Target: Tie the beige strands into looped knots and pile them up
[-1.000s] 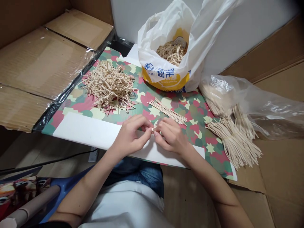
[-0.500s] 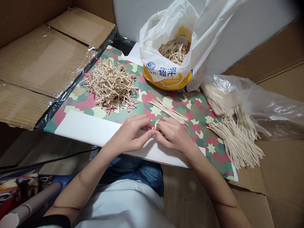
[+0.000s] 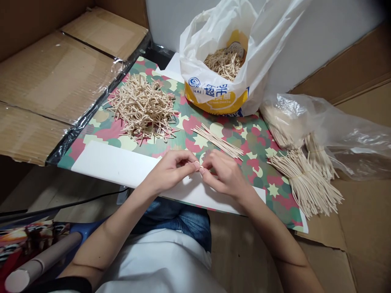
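Note:
Low over the white strip at the table's near edge, my left hand (image 3: pixel 179 169) and my right hand (image 3: pixel 222 173) meet fingertip to fingertip. Both are closed in a pinch on a thin pale strand (image 3: pixel 198 165), which looks bent into a small loop; the fingers hide most of it. Just beyond my right hand lies a small row of straight pale strands (image 3: pixel 218 141). Further off to the left is a heap of short, bent or knotted pale pieces (image 3: pixel 143 108).
A white and yellow plastic bag (image 3: pixel 220 95) holding more short pieces stands at the back. Tied bundles of long strands (image 3: pixel 308 183) lie at the right, partly under a clear plastic bag (image 3: pixel 345 126). Cardboard (image 3: pixel 58 73) borders the camouflage-patterned table cover (image 3: pixel 174 140) on the left.
The fingertips have shifted slightly around the strand, and a bit more of its pale curve shows between them. The heap, row and bags stay as they were.

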The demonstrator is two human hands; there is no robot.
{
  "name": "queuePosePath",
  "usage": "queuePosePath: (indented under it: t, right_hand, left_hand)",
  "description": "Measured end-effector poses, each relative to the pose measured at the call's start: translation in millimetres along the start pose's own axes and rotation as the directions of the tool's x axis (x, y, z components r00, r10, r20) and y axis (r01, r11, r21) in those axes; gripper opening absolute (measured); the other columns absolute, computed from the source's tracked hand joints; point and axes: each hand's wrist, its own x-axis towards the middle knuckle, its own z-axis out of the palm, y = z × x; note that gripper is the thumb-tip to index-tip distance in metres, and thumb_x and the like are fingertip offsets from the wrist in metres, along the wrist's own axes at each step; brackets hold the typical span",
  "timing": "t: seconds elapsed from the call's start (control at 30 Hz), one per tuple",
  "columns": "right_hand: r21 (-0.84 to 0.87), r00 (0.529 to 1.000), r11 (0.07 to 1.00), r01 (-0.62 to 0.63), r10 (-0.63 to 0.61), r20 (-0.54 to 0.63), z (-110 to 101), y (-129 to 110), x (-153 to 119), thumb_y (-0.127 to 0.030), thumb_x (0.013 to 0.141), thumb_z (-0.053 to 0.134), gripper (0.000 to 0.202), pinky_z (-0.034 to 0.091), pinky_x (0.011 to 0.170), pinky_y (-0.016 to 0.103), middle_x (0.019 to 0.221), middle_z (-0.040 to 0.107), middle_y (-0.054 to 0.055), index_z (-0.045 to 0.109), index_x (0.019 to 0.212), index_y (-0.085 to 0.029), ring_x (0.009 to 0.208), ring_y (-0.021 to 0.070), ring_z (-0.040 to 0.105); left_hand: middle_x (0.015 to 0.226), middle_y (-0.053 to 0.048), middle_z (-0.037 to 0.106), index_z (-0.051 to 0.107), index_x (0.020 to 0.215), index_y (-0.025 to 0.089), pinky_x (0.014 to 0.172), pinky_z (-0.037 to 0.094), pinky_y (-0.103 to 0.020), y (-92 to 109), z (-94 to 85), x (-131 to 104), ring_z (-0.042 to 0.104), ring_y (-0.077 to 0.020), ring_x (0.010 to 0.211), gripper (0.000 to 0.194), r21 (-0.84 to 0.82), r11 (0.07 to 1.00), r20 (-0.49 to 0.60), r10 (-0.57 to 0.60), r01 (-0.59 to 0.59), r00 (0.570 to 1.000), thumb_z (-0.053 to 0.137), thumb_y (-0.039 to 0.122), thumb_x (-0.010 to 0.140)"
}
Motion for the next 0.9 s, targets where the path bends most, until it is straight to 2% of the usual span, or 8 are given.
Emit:
queuePosePath:
  t: [0.1,0.2,0.27,0.33,0.43,0.63,0.77,0.9]
  right_hand:
    - [0.030,0.999,0.999,-0.038,0.038,0.000,-1,-1,0,-0.013,0.084,0.048,0.016,0.037,0.056,0.024,0.064,0.048,-0.001,0.040,0.072,-0.021,0.061,0.0128,0.046]
    - [0.054,0.996,0.994,-0.091,0.090,0.006,-3,-2,1,-0.013,0.083,0.049,0.016,0.037,0.056,0.024,0.064,0.049,-0.002,0.041,0.072,-0.021,0.061,0.0121,0.047]
    - [0.078,0.992,0.988,-0.130,0.129,0.011,-4,-2,1,-0.013,0.083,0.049,0.016,0.037,0.055,0.024,0.064,0.049,-0.002,0.041,0.072,-0.021,0.061,0.0117,0.048]
    - [0.115,0.987,0.980,-0.162,0.162,0.017,-5,-1,2,-0.014,0.083,0.049,0.014,0.037,0.054,0.024,0.065,0.051,-0.002,0.042,0.072,-0.021,0.060,0.0113,0.048]
    - [0.159,0.981,0.968,-0.193,0.190,0.029,-7,-1,1,-0.015,0.083,0.050,0.012,0.036,0.053,0.023,0.067,0.053,-0.003,0.043,0.074,-0.021,0.058,0.0104,0.048]
    - [0.193,0.968,0.949,-0.249,0.238,0.078,-12,1,1,-0.021,0.085,0.051,0.012,0.035,0.051,0.022,0.066,0.054,-0.004,0.045,0.074,-0.021,0.057,0.0096,0.048]
    - [0.199,0.966,0.946,-0.255,0.240,0.098,-13,3,2,-0.021,0.085,0.052,0.013,0.034,0.049,0.022,0.065,0.054,-0.004,0.046,0.073,-0.020,0.055,0.0087,0.048]
    - [0.101,0.984,0.981,-0.165,0.158,0.077,-11,7,2,-0.021,0.085,0.051,0.012,0.039,0.054,0.023,0.066,0.055,-0.002,0.047,0.075,-0.020,0.059,0.0106,0.051]
  left_hand:
    - [0.069,-0.001,0.056,0.060,0.074,0.012,0.060,0.037,-0.023,-2,2.5,0,0.049,-0.0112,0.066,0.018,-0.022,1.000,-0.018,0.021,-0.022,1.000,0.057,0.028,0.082]
    - [0.076,-0.001,0.054,0.057,0.084,0.015,0.065,0.041,-0.024,-4,7.1,-1,0.050,-0.0120,0.071,0.014,0.083,0.984,-0.165,0.167,-0.155,0.972,0.060,0.027,0.080]
    - [0.082,-0.001,0.054,0.055,0.087,0.016,0.071,0.042,-0.026,-5,11.0,-3,0.051,-0.0132,0.078,0.015,0.236,0.930,-0.276,0.342,-0.282,0.898,0.064,0.023,0.078]
    - [0.082,-0.001,0.055,0.055,0.084,0.017,0.073,0.042,-0.028,-4,14.8,-4,0.050,-0.0144,0.080,0.011,0.404,0.840,-0.298,0.495,-0.362,0.816,0.063,0.019,0.077]
    - [0.078,-0.003,0.057,0.059,0.082,0.018,0.071,0.042,-0.029,-2,18.2,-6,0.051,-0.0156,0.079,0.003,0.566,0.734,-0.254,0.589,-0.376,0.767,0.060,0.016,0.080]
    - [0.079,-0.004,0.056,0.065,0.087,0.016,0.072,0.044,-0.031,0,15.0,-9,0.052,-0.0153,0.073,0.009,0.624,0.697,-0.177,0.566,-0.353,0.805,0.059,0.019,0.080]
    - [0.078,-0.004,0.055,0.065,0.084,0.016,0.069,0.044,-0.028,2,11.5,-8,0.053,-0.0149,0.075,0.009,0.574,0.752,-0.151,0.486,-0.324,0.861,0.058,0.020,0.080]
    - [0.072,-0.003,0.055,0.065,0.074,0.015,0.067,0.043,-0.027,5,9.7,-3,0.053,-0.0142,0.069,0.009,0.458,0.854,-0.174,0.358,-0.247,0.917,0.060,0.022,0.077]
